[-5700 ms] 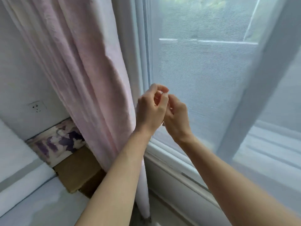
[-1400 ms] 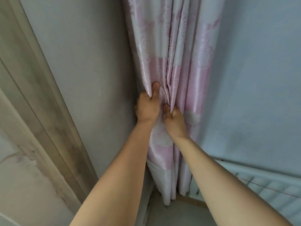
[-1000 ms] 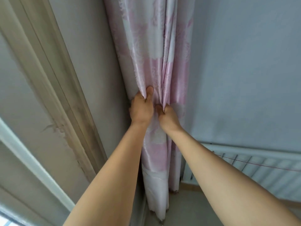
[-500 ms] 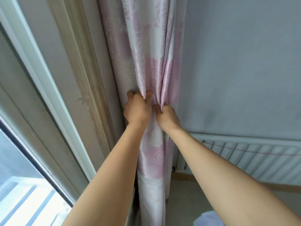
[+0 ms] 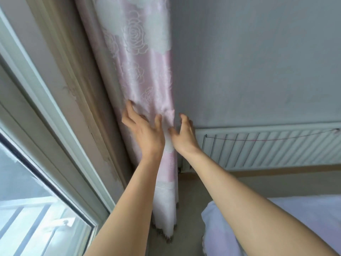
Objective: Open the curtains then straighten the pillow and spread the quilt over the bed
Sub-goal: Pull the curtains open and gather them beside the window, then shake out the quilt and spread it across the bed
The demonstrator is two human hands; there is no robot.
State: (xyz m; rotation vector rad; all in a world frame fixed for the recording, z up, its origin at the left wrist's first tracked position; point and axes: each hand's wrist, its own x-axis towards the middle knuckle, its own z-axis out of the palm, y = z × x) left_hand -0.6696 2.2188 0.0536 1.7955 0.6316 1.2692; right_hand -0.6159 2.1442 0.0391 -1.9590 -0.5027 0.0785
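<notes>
Both hands released: left hand [image 5: 145,133] and right hand [image 5: 184,133] spread-fingered against gathered pink curtain [image 5: 145,71]. Bed [image 5: 313,215] corner lower right.

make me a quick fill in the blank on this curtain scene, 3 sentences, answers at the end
1. The pink curtain is woven with a pattern of ____.
2. Both hands, the left hand and the right hand, have their fingers ____ rather than clenched on the fabric.
3. The white radiator is mounted on the wall to the ____ of the curtain.

Missing words: roses; open; right
</notes>
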